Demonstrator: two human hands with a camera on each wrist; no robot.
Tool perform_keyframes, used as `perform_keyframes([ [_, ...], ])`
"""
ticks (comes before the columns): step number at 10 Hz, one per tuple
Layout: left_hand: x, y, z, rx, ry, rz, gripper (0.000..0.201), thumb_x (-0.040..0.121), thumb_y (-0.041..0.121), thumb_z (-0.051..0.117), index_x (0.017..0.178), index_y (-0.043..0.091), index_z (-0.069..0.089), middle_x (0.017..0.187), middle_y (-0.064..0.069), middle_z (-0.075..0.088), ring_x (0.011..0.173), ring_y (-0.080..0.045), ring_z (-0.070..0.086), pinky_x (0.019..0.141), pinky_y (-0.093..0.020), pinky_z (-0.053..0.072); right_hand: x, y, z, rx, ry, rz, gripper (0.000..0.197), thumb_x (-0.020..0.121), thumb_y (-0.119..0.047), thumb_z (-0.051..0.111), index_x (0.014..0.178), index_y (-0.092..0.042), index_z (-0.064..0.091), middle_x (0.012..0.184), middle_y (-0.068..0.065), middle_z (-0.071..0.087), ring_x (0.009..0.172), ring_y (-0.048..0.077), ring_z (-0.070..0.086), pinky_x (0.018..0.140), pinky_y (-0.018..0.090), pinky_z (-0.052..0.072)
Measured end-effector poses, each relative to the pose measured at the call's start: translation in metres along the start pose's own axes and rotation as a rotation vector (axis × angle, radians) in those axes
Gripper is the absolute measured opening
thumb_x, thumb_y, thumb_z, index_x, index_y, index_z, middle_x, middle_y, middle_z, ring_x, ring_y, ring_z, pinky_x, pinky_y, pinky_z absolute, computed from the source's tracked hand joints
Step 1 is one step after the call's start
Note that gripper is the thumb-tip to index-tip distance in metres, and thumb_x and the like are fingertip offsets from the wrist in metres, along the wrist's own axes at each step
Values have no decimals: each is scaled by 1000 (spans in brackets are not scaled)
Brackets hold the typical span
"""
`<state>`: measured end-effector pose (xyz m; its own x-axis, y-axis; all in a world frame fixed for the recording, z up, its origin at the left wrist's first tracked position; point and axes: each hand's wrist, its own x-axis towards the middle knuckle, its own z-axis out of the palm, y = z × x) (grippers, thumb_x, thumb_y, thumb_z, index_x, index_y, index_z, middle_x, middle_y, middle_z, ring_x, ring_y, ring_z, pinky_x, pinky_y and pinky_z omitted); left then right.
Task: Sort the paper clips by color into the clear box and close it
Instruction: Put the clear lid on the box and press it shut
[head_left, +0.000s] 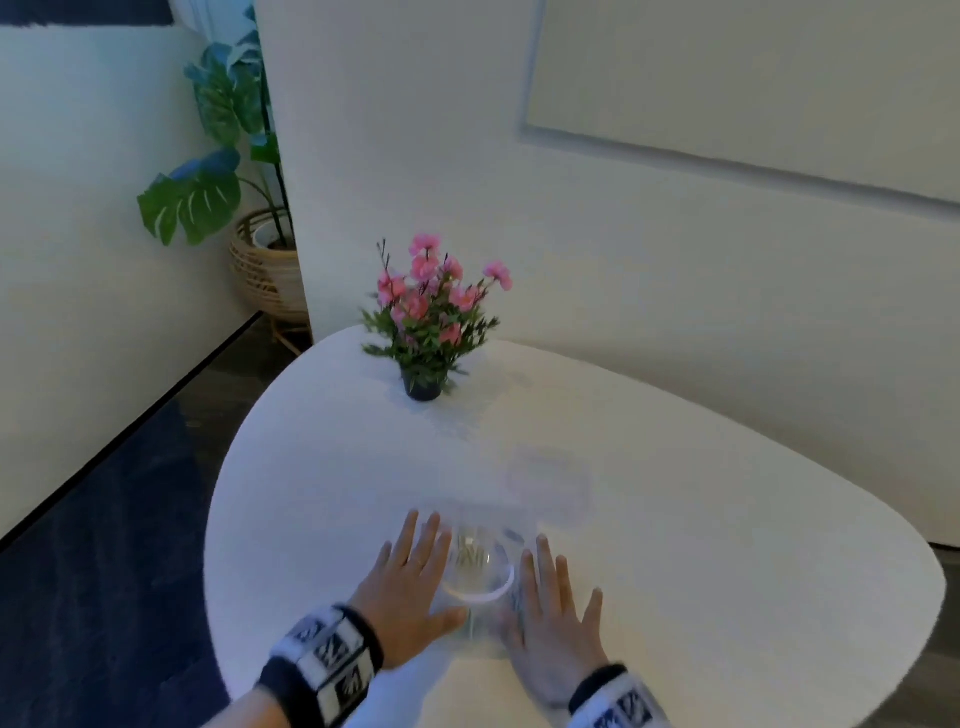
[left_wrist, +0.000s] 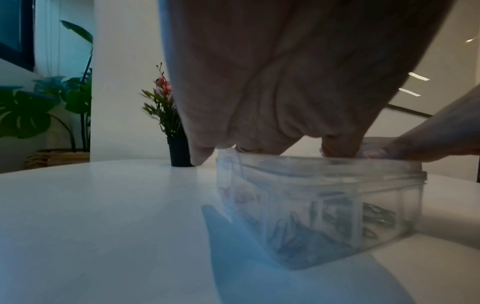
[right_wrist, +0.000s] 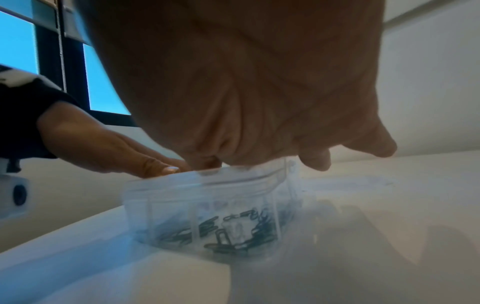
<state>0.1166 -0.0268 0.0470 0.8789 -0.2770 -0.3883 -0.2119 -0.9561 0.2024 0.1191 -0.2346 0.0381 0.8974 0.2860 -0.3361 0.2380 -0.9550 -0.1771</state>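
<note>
The clear box (head_left: 480, 587) stands near the front middle of the white table (head_left: 727, 519), with its lid (left_wrist: 324, 170) lying on top. My left hand (head_left: 410, 577) lies flat on the lid's left side with straight fingers. My right hand (head_left: 553, 597) lies flat on its right side in the same way. From the left wrist the fingertips (left_wrist: 335, 150) press on the lid. Dark paper clips (right_wrist: 233, 232) fill the near compartments, and pinkish clips (left_wrist: 244, 197) sit in a far one. Whether the lid is latched cannot be told.
A small black pot of pink flowers (head_left: 423, 384) stands at the table's far edge. A faint clear rectangular shape (head_left: 548, 480) lies just behind the box, too blurred to identify. A big leafy plant in a wicker basket (head_left: 265, 270) stands on the floor at the left.
</note>
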Motion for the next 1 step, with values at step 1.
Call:
perform_keyframes([
  [1, 13, -23, -4, 137, 155, -168, 78, 90, 68, 22, 139, 9, 36, 160, -11, 1, 147, -24, 8, 82, -33, 58, 34, -20, -18, 328, 281, 10, 76, 79, -59, -3, 142, -36, 31, 159, -8, 10, 97, 9, 68, 91, 52, 44],
])
